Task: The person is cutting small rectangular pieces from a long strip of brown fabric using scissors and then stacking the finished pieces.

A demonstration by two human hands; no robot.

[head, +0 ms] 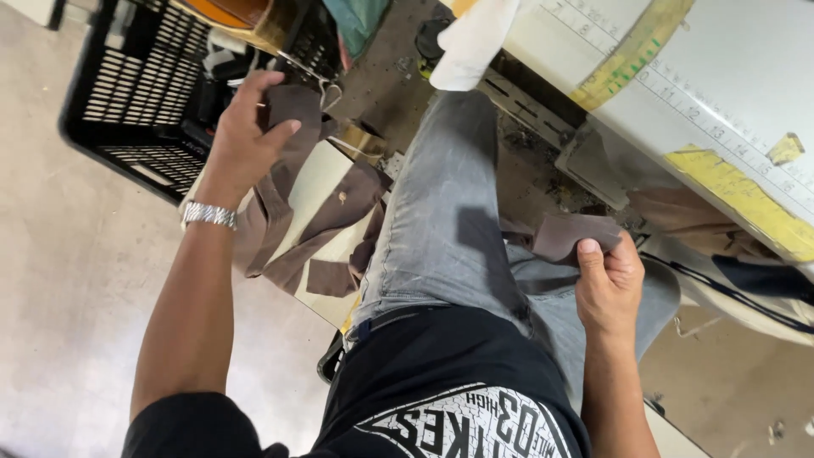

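Black slatted crate (127,102) beside brown fabric pieces (292,212)

I see no packages, signs or screens from my seat. The nearest things to labels are a yellow strip of tape (632,53) stuck slantwise across the white ruled worktop (729,76) at upper right, a second yellow tape strip (746,199) along its lower edge, and a small yellow tape scrap (785,148) just above that.
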